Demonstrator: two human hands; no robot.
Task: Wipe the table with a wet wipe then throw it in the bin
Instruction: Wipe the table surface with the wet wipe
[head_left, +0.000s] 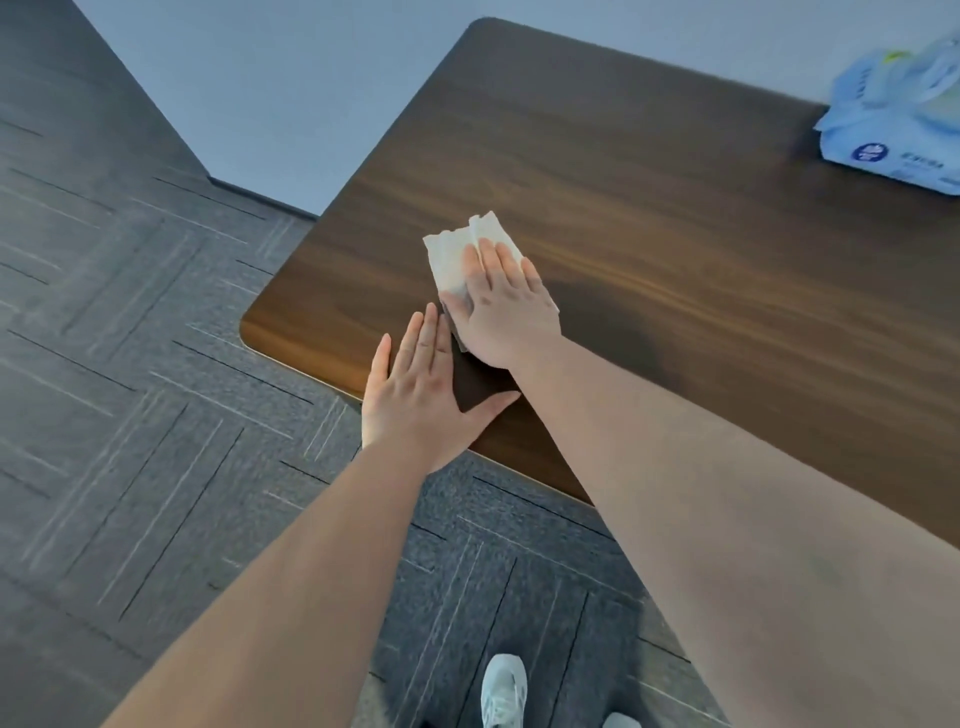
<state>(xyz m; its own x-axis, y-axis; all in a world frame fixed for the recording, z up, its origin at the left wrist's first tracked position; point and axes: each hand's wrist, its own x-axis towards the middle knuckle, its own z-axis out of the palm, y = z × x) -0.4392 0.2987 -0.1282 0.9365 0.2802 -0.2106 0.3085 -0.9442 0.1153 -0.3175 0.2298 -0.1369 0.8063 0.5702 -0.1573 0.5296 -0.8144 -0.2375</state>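
Note:
A white wet wipe (453, 254) lies flat on the dark wooden table (675, 234), near its front left corner. My right hand (506, 306) presses palm-down on the wipe with fingers stretched out, covering its lower right part. My left hand (421, 384) rests flat on the table's front edge just beside it, fingers apart, holding nothing. No bin is in view.
A light blue pack of wet wipes (896, 119) sits at the table's far right. Grey patterned carpet (156, 364) surrounds the table. A pale wall (285, 78) runs behind it. My white shoe (503, 691) shows at the bottom.

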